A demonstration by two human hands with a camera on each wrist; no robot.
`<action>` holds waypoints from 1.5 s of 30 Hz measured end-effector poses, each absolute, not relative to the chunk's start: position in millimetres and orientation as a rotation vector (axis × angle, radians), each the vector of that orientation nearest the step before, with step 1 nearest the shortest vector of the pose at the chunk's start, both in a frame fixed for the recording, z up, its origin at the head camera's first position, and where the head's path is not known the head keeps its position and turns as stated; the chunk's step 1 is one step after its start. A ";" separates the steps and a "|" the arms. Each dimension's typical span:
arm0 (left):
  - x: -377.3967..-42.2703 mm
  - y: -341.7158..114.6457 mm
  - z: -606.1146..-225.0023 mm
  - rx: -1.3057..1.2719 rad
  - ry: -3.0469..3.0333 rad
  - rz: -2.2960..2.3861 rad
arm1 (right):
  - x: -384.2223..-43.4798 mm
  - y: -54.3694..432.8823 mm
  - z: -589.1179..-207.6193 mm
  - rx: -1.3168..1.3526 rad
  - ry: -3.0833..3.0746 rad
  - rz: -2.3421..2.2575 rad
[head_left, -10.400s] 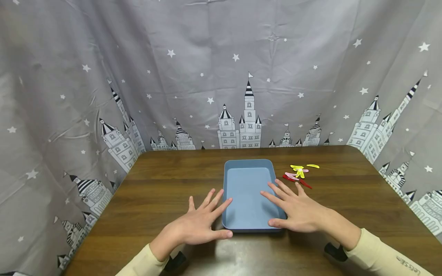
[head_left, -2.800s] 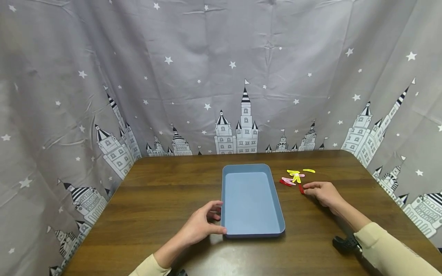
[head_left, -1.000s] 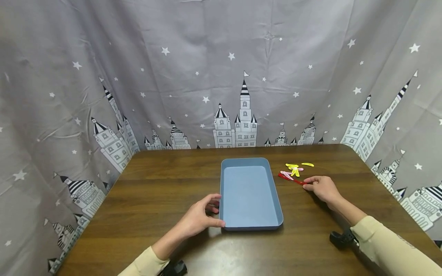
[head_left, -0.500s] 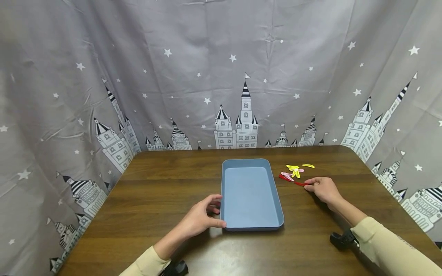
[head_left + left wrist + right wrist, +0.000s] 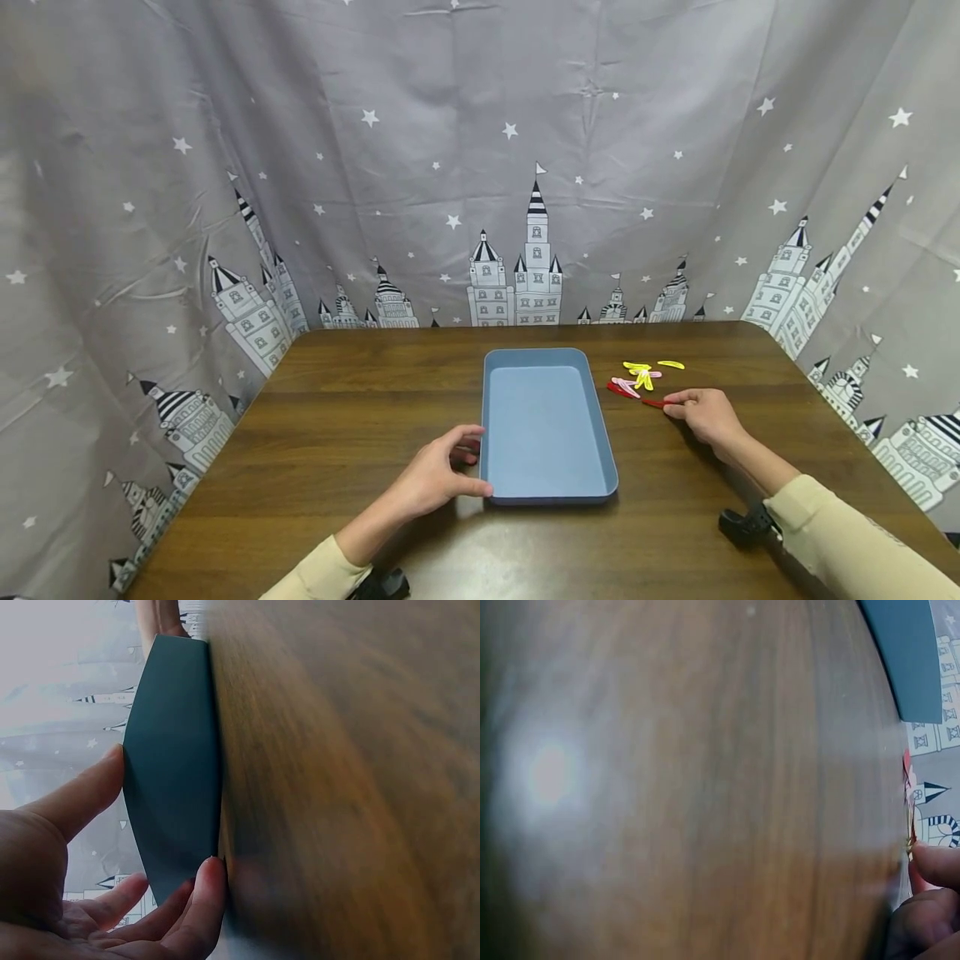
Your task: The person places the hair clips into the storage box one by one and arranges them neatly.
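Observation:
A shallow blue-grey tray lies on the wooden table. My left hand holds its near left corner, the thumb at the front rim and the fingers bent against the left side. The left wrist view shows the thumb and fingertips touching the tray's dark outer wall. Right of the tray, my right hand pinches one end of a red hair clip low over the table. Its other end points left, towards a small pile of yellow clips, pink clips and a red one at the pile's left.
One yellow clip lies apart, behind the right hand. The dark wooden table extends around the tray. A grey curtain with printed castles and stars hangs behind the table's far edge.
Both hands were spread over the tray at first; the left then took its corner and the right picked at the red clip. Over the last second the clip's free end has drawn slightly off the pile.

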State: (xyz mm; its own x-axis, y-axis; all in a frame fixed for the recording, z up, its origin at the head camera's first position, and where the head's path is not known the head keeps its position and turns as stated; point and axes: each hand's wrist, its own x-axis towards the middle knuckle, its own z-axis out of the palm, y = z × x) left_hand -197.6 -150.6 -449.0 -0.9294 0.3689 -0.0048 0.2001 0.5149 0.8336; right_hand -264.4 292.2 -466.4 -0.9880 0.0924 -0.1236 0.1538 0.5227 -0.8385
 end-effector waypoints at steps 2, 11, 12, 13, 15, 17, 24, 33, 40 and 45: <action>-198.1 -150.7 -448.9 0.488 2.573 1.375 | -264.6 293.0 -465.9 0.221 2.663 -1.501; -198.6 -150.0 -447.8 0.493 2.570 1.357 | -262.4 294.6 -462.3 0.216 2.633 -1.532; -198.4 -150.0 -447.9 0.491 2.569 1.357 | -262.4 294.1 -461.6 0.213 2.636 -1.527; -198.4 -150.2 -448.0 0.488 2.569 1.357 | -262.6 293.5 -461.0 0.204 2.642 -1.516; -198.2 -150.4 -448.1 0.486 2.567 1.356 | -263.4 292.0 -459.6 0.185 2.652 -1.495; -198.2 -150.5 -448.5 0.487 2.567 1.356 | -264.4 289.6 -457.2 0.173 2.662 -1.486; -198.5 -150.3 -448.7 0.494 2.573 1.352 | -268.9 282.4 -446.0 0.164 2.687 -1.488; -199.3 -151.6 -449.7 0.490 2.568 1.355 | -274.1 275.7 -432.5 0.132 2.623 -1.574; -199.6 -152.4 -450.9 0.507 2.585 1.344 | -278.3 267.8 -421.4 0.086 2.597 -1.614; -199.1 -152.6 -451.2 0.517 2.596 1.342 | -283.2 259.1 -417.7 0.070 2.619 -1.578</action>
State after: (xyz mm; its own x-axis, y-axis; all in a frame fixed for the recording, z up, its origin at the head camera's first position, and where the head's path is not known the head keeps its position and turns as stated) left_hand -199.1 -152.6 -451.2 -0.9248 0.3804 0.0050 0.2242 0.5342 0.8151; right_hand -283.2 259.1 -417.7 -0.9955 -0.0036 -0.0944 0.0818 0.4676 -0.8802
